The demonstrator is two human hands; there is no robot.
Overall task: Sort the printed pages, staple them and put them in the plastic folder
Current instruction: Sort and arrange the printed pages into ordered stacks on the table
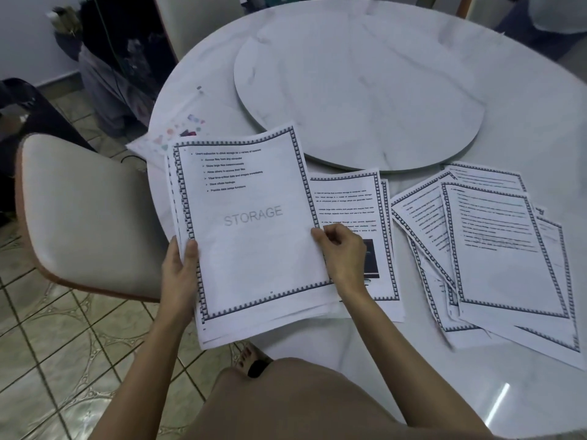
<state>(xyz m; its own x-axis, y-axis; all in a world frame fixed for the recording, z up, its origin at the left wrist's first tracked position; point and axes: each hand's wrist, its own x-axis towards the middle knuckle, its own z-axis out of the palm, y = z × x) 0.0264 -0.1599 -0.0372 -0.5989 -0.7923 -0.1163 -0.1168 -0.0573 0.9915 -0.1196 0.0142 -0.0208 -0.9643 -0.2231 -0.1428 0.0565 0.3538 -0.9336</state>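
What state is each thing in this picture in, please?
held stack: lifted off the table; left hand holds its left edge
right hand: pinches the held stack's right edge
middle pile: flat on the table
right pile: fanned out on the table
plastic folder: flat, partly hidden by the held stack

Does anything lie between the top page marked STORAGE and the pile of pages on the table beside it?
Nothing visible does. The right hand pinches the bordered white STORAGE page at its right edge, directly over the middle pile of bordered pages.

Printed pages in both hands
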